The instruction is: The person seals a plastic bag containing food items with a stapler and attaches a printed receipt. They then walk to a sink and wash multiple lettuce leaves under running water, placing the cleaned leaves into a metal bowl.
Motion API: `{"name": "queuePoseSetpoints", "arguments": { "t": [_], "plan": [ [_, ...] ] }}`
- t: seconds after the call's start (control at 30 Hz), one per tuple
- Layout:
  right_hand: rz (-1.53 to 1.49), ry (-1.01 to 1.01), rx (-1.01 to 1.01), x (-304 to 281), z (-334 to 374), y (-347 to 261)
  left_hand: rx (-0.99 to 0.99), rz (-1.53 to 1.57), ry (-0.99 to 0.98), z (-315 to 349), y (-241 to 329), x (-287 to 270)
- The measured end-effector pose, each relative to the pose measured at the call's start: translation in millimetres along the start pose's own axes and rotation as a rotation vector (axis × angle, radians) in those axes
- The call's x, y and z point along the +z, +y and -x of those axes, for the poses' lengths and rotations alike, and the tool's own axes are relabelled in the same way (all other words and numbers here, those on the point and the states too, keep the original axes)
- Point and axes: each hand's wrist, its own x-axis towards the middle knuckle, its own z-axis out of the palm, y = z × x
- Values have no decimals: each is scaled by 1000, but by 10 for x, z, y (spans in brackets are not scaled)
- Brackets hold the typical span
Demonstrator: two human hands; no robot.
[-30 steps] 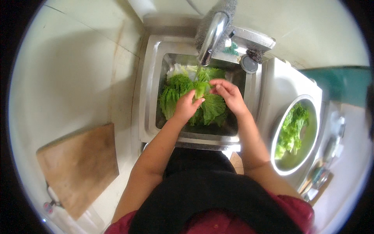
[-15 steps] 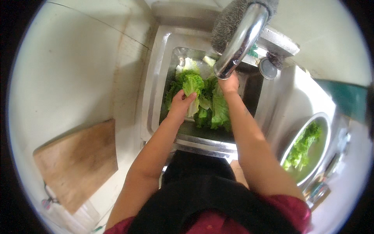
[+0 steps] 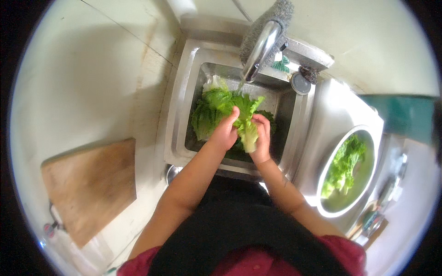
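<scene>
Under the chrome faucet (image 3: 261,53), my two hands hold a green lettuce leaf (image 3: 249,131), its pale stem end pointing toward me. My left hand (image 3: 224,132) is closed on the leaf's left side, thumb on top. On the other side my right hand (image 3: 262,141) grips it near the stem, fingers curled. A thin stream of water falls from the spout onto the leafy part. More lettuce leaves (image 3: 206,115) lie in the steel sink (image 3: 176,108) beneath and to the left of my hands.
On the right counter stands a white-rimmed bowl (image 3: 321,198) with lettuce (image 3: 344,161) inside. A grey cloth (image 3: 279,11) wraps the faucet's base. A round lid (image 3: 300,83) sits at the sink's back right corner. At the left, a wooden cutting board (image 3: 92,184) leans near the wall.
My hands have come together on one leaf, the right drawing back toward me from beneath the spout. The view has shifted, and running water now shows.
</scene>
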Motion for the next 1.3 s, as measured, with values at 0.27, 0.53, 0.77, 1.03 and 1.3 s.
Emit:
{"name": "queuePoseSetpoints", "arguments": {
  "t": [0.27, 0.53, 0.77, 1.03, 1.3],
  "plan": [
    [-930, 104, 914, -158, -313, -155, 155, -502, 439, 51, 90, 1],
    [-1062, 179, 601, 19, -591, -180, 86, -91, 343, -85, 234, 336],
    [-1073, 215, 555, 15, -503, -123, -74, 120, 205, -39, 271, 439],
    [-643, 99, 559, -148, -641, 397, 100, -216, 591, -152, 556, 229],
    [1216, -628, 296, 335, -527, 1069, 224, -323, 667, 209, 549, -131]
  ]
}}
